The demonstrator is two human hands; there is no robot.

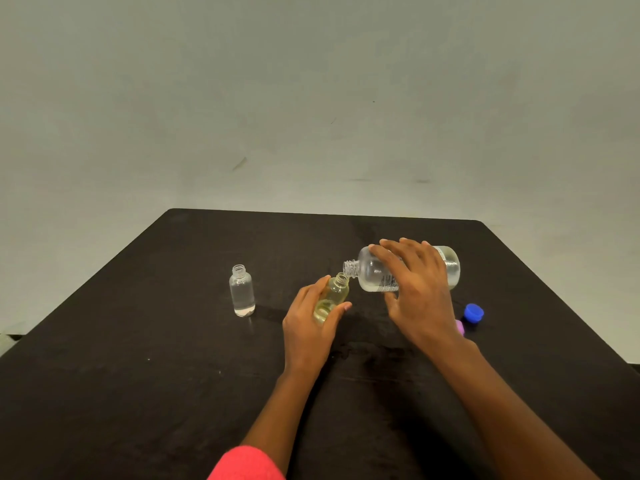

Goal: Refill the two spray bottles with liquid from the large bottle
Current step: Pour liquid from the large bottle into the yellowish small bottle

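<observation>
Black table (138,375) under a grey wall: the left hand (308,327) grasps a tilted yellowish spray bottle (334,292). At its 3 o'clock the right hand (415,289) grips the large bottle (372,271), tipped mouth-to-mouth, so pouring seems underway. At 9 o'clock a clear spray bottle (241,292) stands uncapped, apparently already filled; closing both likely remains.

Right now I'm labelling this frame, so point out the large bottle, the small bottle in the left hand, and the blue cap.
large bottle (372,275), head view, clear shoulder.
small bottle (334,292), head view, upper body.
blue cap (473,311), head view, its top.
</observation>
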